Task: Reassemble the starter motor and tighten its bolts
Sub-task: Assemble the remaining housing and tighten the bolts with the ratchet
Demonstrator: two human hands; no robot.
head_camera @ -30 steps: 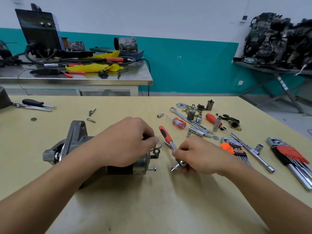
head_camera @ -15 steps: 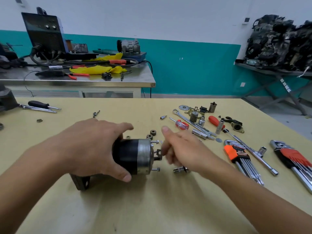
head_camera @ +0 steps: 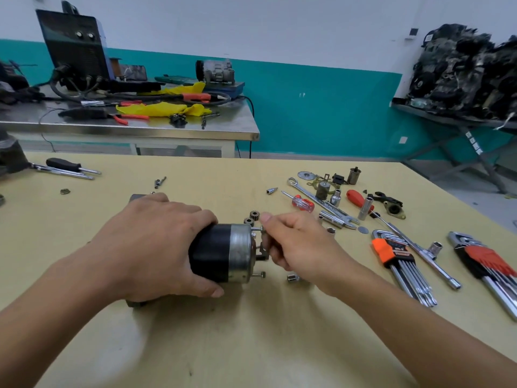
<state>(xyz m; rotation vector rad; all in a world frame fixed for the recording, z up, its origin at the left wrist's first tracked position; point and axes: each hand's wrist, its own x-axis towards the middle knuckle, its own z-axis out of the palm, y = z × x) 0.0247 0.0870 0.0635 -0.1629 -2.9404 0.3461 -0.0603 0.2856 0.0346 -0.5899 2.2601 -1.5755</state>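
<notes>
The starter motor (head_camera: 223,252), black with a silver end cap, lies on the yellow table (head_camera: 251,345) with its end cap facing right. My left hand (head_camera: 156,245) grips its black body from above. My right hand (head_camera: 293,242) pinches the upper bolt (head_camera: 258,229) that sticks out of the end cap. The lower bolt (head_camera: 258,275) juts out untouched. Two small gears (head_camera: 252,217) sit just behind the motor. A small socket (head_camera: 292,277) lies under my right wrist.
Right of my hands lie a red screwdriver (head_camera: 300,202), a wrench (head_camera: 319,200), sockets, a T-handle driver (head_camera: 419,249) and two hex key sets (head_camera: 400,260). Far left are a black-handled screwdriver (head_camera: 70,166) and loose screws (head_camera: 160,182). A steel bench (head_camera: 134,127) stands behind.
My left hand turned the motor so its end cap faces right and now grips the black body. My right hand let go of the red-handled tool and moved onto the upper bolt.
</notes>
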